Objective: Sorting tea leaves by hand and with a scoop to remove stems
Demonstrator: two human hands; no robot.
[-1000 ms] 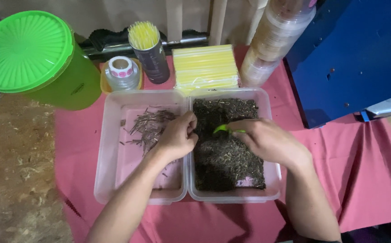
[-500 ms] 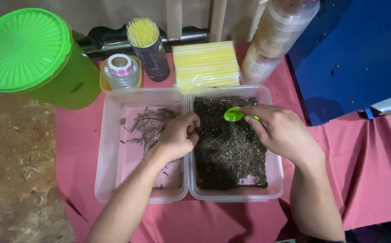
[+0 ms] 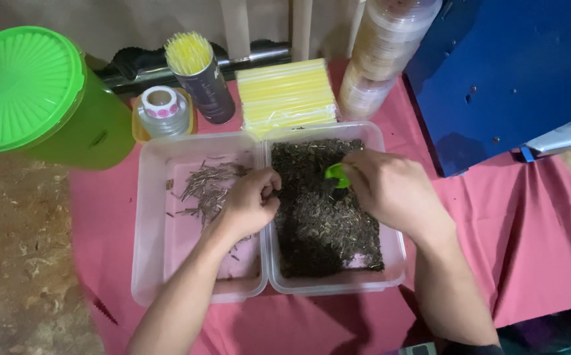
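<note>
Two clear plastic tubs stand side by side on a red cloth. The right tub [image 3: 394,260] is filled with dark dried leaf bits [image 3: 321,217]. The left tub [image 3: 147,263] holds a small pile of thin pale stalks [image 3: 206,187]. My right hand [image 3: 390,190] grips a small green scoop [image 3: 336,175] over the leaf bits near the tub's back. My left hand [image 3: 249,200] rests at the wall between the tubs, fingers curled and pinched together; whether it holds a stalk is hidden.
A green lidded bucket [image 3: 29,92] stands back left. Behind the tubs are a tape roll [image 3: 160,108], a dark cup of yellow sticks [image 3: 197,75], a pack of yellow straws [image 3: 285,92] and stacked clear lidded cups [image 3: 381,52]. A blue machine [image 3: 509,72] is at right.
My right hand lifted the green scoop from the middle of the leaf bits toward the tub's back, then turned it downward. My left hand stayed at the divider. The view shifted slightly.
</note>
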